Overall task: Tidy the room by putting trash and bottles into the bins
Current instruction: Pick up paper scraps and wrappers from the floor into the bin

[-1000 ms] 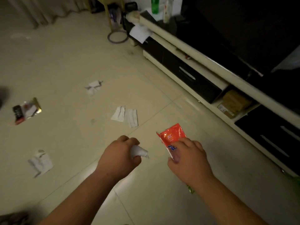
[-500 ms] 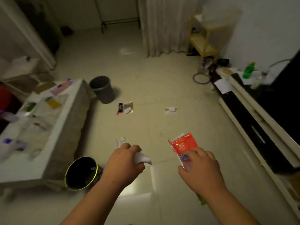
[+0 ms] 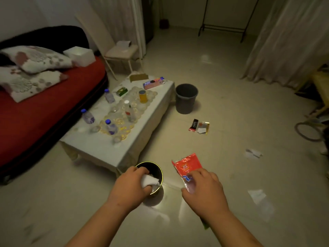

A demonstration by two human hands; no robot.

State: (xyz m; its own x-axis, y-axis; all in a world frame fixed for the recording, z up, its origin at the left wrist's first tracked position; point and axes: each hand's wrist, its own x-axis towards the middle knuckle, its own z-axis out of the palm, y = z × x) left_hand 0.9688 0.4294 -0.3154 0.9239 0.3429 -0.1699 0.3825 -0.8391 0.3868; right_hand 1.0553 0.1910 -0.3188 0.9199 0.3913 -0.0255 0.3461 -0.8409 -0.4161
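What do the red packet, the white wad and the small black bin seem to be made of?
The red packet seems glossy plastic film: it creases and has a clear end under the right hand. The white wad in the left hand looks like tissue or paper, matte and crumpled. The small black bin has a shiny yellow-green rim, perhaps metal or glossy plastic; unclear which.

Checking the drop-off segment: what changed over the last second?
The left hand, gripping the crumpled white tissue, moved from above bare floor to the mouth of the small black bin, as the view swung left to the low table. Unchanged: both grips; the right hand holds the red packet. Nothing let go.
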